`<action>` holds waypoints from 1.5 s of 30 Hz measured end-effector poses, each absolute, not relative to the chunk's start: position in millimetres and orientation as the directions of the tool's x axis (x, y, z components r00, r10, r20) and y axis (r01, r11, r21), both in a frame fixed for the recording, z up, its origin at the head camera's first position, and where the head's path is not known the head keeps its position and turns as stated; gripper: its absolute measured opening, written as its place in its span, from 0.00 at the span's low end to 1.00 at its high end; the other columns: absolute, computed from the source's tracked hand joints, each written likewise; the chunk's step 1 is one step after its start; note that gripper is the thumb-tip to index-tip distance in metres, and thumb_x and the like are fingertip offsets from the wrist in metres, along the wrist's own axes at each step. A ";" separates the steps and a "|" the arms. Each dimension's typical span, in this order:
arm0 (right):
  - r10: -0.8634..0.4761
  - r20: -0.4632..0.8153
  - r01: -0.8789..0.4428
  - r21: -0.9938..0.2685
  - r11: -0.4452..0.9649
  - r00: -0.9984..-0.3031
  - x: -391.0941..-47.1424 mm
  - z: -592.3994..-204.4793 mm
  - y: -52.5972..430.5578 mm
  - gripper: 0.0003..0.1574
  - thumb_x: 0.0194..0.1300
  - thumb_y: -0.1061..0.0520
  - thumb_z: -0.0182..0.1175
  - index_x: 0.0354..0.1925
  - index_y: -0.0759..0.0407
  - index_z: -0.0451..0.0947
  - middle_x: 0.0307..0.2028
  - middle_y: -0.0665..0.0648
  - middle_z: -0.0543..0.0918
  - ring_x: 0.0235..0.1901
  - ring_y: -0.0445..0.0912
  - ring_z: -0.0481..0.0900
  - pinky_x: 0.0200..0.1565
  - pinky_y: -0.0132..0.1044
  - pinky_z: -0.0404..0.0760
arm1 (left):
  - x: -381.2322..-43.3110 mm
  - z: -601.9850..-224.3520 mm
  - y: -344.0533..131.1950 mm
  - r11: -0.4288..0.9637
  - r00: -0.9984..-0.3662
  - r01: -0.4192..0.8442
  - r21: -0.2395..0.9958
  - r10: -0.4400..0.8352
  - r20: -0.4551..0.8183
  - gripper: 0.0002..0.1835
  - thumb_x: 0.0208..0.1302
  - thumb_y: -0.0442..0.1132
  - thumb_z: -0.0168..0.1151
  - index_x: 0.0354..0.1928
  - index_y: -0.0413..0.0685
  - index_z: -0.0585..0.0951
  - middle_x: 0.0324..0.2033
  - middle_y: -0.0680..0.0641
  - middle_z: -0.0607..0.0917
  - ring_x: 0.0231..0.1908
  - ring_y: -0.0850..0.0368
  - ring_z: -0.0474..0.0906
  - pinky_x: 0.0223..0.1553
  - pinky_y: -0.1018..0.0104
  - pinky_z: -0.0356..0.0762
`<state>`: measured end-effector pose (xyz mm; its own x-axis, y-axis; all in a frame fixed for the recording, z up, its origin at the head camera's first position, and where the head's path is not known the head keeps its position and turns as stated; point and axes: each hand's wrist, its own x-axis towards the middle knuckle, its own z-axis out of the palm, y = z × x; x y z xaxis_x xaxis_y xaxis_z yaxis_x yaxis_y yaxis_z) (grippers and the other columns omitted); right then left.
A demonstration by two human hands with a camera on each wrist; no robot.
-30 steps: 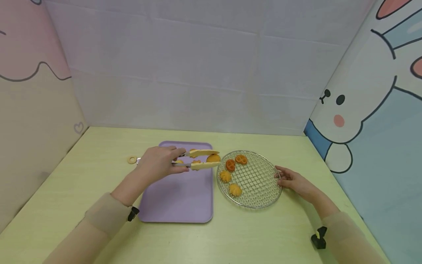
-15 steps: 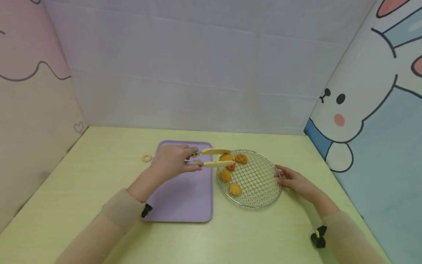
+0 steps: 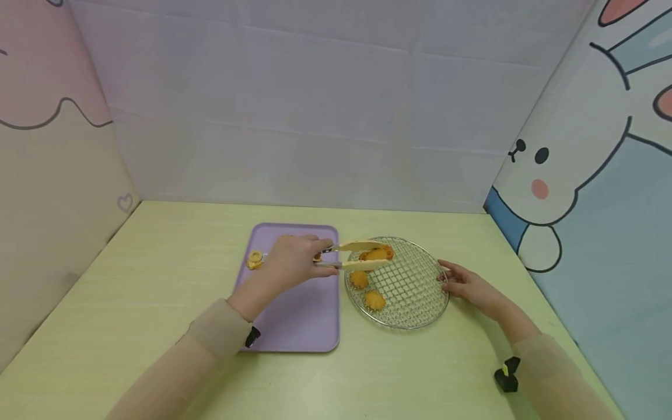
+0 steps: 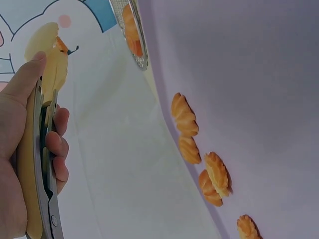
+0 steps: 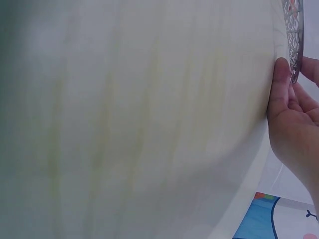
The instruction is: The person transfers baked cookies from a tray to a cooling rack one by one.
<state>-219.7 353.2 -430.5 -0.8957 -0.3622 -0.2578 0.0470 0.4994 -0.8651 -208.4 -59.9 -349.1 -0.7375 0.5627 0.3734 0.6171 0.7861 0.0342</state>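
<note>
My left hand (image 3: 291, 262) grips a pair of tongs (image 3: 367, 265) with metal arms and pale yellow tips. Between the tips is a golden-orange pastry (image 3: 376, 254), over the back left of a round wire rack (image 3: 412, 291). The tips partly cover a reddish-orange, pretzel-like piece (image 3: 388, 251) on the rack. Two ridged yellow pastries (image 3: 374, 301) lie along its left side. My right hand (image 3: 469, 289) pinches the rack's right rim between thumb and fingers, also visible in the right wrist view. Several ridged pastries (image 4: 184, 114) line the far part of a purple tray (image 3: 289, 318).
The tray lies left of the rack on a pale yellow-green table (image 3: 157, 280). A white sheet (image 3: 315, 116) rises behind the table. Printed cartoon panels stand on both sides, with a rabbit (image 3: 556, 163) on the right one.
My left hand has moved right, carrying the tongs and the pastry from the tray's side to over the rack. My right hand stays at the rim.
</note>
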 end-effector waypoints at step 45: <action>-0.365 -0.257 0.054 -0.874 0.483 -0.895 -220.0 -430.9 357.0 0.44 0.69 0.54 0.54 0.73 0.63 0.44 0.59 0.70 0.66 0.50 0.40 0.69 0.47 0.25 0.72 | -245.6 -390.5 -4.5 0.822 -0.821 0.569 -0.019 0.569 0.043 0.31 0.50 0.68 0.61 0.49 0.55 0.81 0.29 0.54 0.81 0.24 0.59 0.74 0.21 0.66 0.69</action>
<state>-220.0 357.0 -430.9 -0.8950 -0.3647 -0.2568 0.0541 0.4827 -0.8741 -245.6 -4.5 -390.5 -0.8213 0.5688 0.0429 0.5686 0.8224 -0.0192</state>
